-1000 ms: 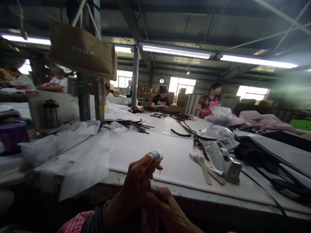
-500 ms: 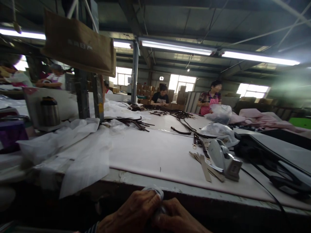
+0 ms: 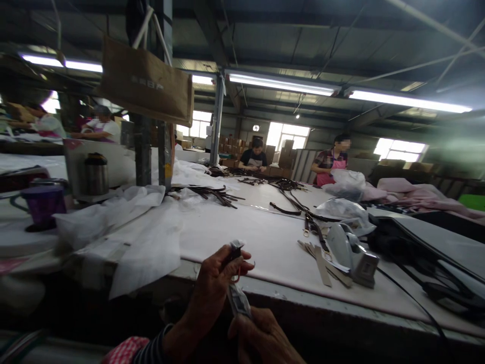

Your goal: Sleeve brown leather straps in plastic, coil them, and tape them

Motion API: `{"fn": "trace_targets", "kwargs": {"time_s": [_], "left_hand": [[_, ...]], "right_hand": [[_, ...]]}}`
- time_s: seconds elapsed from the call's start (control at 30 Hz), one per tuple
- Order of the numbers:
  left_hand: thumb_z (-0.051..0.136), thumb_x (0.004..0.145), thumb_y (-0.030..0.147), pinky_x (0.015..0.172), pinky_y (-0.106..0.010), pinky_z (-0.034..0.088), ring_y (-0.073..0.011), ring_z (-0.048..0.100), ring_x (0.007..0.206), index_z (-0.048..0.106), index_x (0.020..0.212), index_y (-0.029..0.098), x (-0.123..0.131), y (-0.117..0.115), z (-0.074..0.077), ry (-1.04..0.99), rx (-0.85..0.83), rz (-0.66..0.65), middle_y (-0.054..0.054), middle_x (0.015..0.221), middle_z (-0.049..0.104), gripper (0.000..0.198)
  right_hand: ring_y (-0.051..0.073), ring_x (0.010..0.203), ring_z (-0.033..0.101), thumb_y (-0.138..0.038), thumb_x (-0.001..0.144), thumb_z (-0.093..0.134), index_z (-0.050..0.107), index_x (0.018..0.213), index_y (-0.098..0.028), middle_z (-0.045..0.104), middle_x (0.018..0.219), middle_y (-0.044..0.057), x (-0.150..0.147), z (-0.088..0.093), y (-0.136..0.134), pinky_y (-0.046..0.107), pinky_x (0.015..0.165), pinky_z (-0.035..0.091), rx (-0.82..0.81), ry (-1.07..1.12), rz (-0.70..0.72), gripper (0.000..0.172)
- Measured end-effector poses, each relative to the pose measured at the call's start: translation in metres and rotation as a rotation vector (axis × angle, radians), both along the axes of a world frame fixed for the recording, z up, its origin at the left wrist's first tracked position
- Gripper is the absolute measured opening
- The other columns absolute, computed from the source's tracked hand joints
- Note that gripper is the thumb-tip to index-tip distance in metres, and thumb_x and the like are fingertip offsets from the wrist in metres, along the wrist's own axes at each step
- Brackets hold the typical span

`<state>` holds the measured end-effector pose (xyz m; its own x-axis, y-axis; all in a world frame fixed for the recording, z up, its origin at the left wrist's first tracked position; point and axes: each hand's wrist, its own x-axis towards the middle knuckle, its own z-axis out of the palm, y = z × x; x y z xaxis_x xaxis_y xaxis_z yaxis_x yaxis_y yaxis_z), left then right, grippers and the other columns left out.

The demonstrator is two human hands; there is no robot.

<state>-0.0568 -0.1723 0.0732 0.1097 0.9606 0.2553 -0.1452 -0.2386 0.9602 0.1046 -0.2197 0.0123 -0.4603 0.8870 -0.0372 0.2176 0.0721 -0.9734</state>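
Left hand [image 3: 214, 278] has one end of a dark, narrow strap-like piece in translucent film [image 3: 239, 302] pinched, right hand [image 3: 265, 331] closed round the lower end. Probably light, bendy, slippery film, so I'd grab both ends. Brown bag [image 3: 147, 98] up-left of the grip: pale lettering, too blurry.

left hand [image 3: 212, 277] raised, curled in a pinch, right hand [image 3: 263, 331] lower, gripping just beside it

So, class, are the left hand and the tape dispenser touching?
Apart: in the head view, white tabletop and some flat strips lie between the left hand and the tape dispenser.
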Motion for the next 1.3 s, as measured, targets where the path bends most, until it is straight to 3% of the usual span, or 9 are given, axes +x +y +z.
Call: {"fn": "trace_targets", "kwargs": {"time_s": [0.17, 0.27, 0.37, 0.6, 0.7, 0.8, 0.93, 1.07, 1.3], "left_hand": [[0.065, 0.094, 0.035, 0.086, -0.039, 0.059, -0.0278, 0.073, 0.093, 0.073, 0.097, 0.021, -0.004, -0.002, -0.037, 0.222, 0.296, 0.031, -0.01, 0.098, 0.076, 0.016], [0.059, 0.097, 0.029, 0.083, -0.039, 0.059, -0.0258, 0.07, 0.082, 0.073, 0.1, 0.021, -0.015, 0.0, -0.064, 0.461, 0.568, -0.074, -0.009, 0.084, 0.071, 0.017], [0.057, 0.097, 0.024, 0.082, -0.038, 0.058, -0.0244, 0.067, 0.079, 0.072, 0.107, 0.021, -0.024, -0.001, -0.075, 0.607, 0.746, -0.119, -0.008, 0.082, 0.068, 0.018], [0.052, 0.101, 0.019, 0.061, -0.027, 0.046, -0.0169, 0.061, 0.064, 0.06, 0.087, 0.021, -0.017, -0.002, -0.063, 0.792, 0.78, -0.127, -0.001, 0.073, 0.064, 0.016], [0.053, 0.099, 0.016, 0.064, -0.027, 0.047, -0.0176, 0.064, 0.068, 0.057, 0.089, 0.02, -0.014, 0.002, -0.073, 0.841, 0.941, -0.104, -0.002, 0.077, 0.066, 0.012], [0.05, 0.1, 0.014, 0.066, -0.028, 0.05, -0.0189, 0.066, 0.071, 0.057, 0.094, 0.019, -0.016, 0.003, -0.084, 0.877, 1.051, -0.087, -0.003, 0.081, 0.067, 0.01], [0.047, 0.102, 0.02, 0.068, -0.033, 0.054, -0.0227, 0.068, 0.077, 0.057, 0.107, 0.015, -0.021, -0.003, -0.081, 0.973, 1.111, -0.129, -0.007, 0.089, 0.07, 0.012], [0.049, 0.102, 0.02, 0.08, -0.034, 0.054, -0.0231, 0.069, 0.088, 0.057, 0.114, 0.016, -0.025, -0.009, -0.066, 1.044, 1.109, -0.15, -0.008, 0.097, 0.07, 0.015], [0.056, 0.1, 0.022, 0.066, -0.03, 0.047, -0.02, 0.066, 0.075, 0.057, 0.096, 0.018, -0.031, -0.004, -0.056, 1.037, 1.039, -0.274, -0.003, 0.087, 0.069, 0.005]], "right_hand": [[0.014, 0.062, 0.05, -0.071, 0.1, 0.037, 0.072, 0.093, -0.015, 0.056, 0.071, 0.003, -0.004, 0.007, 0.0, 0.025, 0.059, 0.041, 0.139, -0.005, 0.049, 0.066], [0.019, 0.08, 0.057, -0.057, 0.098, 0.053, 0.074, 0.095, -0.017, 0.065, 0.091, 0.009, 0.003, 0.008, 0.0, 0.031, 0.075, 0.045, 0.346, -0.102, 0.132, 0.046], [0.023, 0.091, 0.058, -0.045, 0.097, 0.06, 0.075, 0.101, -0.02, 0.067, 0.1, 0.011, 0.01, 0.005, -0.001, 0.037, 0.085, 0.046, 0.478, -0.217, 0.159, 0.03], [0.027, 0.102, 0.056, -0.06, 0.097, 0.056, 0.077, 0.098, -0.018, 0.065, 0.104, 0.012, 0.014, -0.012, 0.004, 0.04, 0.095, 0.042, 0.311, -0.235, 0.182, 0.046], [0.029, 0.109, 0.054, -0.064, 0.093, 0.06, 0.077, 0.105, -0.018, 0.064, 0.111, 0.013, 0.016, -0.007, -0.001, 0.039, 0.097, 0.041, 0.118, -0.224, 0.107, 0.05], [0.024, 0.098, 0.055, -0.064, 0.095, 0.057, 0.076, 0.102, -0.016, 0.063, 0.103, 0.01, 0.016, 0.004, -0.005, 0.033, 0.087, 0.043, -0.036, -0.147, 0.035, 0.052], [0.019, 0.084, 0.051, -0.069, 0.092, 0.057, 0.074, 0.085, -0.015, 0.059, 0.087, 0.005, 0.014, 0.007, -0.001, 0.031, 0.079, 0.043, 0.027, -0.069, 0.101, 0.057], [0.02, 0.089, 0.051, -0.068, 0.096, 0.053, 0.073, 0.089, -0.017, 0.06, 0.091, 0.006, 0.02, 0.003, 0.001, 0.031, 0.083, 0.043, 0.214, -0.133, 0.16, 0.056], [0.02, 0.091, 0.055, -0.059, 0.104, 0.045, 0.076, 0.098, -0.02, 0.065, 0.094, 0.007, 0.03, 0.03, -0.007, 0.03, 0.083, 0.041, 0.293, -0.238, 0.223, 0.05]]}}
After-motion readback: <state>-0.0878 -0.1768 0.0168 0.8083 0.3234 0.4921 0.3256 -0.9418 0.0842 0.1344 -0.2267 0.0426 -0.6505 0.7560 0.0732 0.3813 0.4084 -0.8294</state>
